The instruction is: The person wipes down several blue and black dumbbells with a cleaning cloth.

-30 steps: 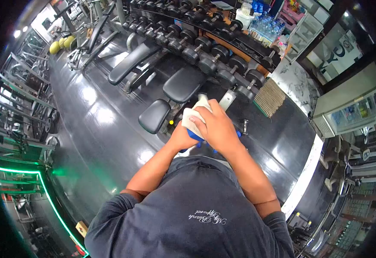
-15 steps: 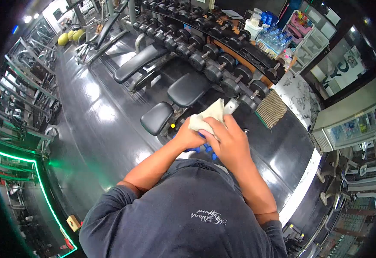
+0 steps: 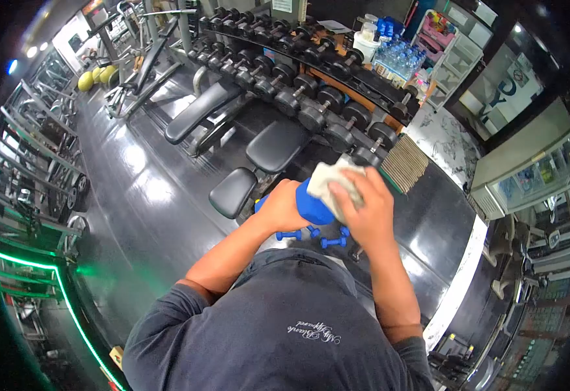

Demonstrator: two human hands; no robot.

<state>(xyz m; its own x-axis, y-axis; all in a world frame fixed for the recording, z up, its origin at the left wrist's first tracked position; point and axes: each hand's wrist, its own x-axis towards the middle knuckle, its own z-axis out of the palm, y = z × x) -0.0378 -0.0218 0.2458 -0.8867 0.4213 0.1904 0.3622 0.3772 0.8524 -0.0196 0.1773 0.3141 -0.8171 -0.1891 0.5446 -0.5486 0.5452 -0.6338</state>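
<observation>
Dumbbell [image 3: 315, 203] sits between both hands, left hand [image 3: 281, 207] gripping it, right hand [image 3: 367, 210] clutching cloth [image 3: 339, 184].

Blue dumbbells [image 3: 334, 242] and padded benches [image 3: 277, 146] rest on the black floor [image 3: 161, 221].

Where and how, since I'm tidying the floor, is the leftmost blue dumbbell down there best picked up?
By its handle, probably from straight above, fingers wrapping across it: this dumbbell lies flat on the floor, its slim handle between two thicker heads.
</observation>
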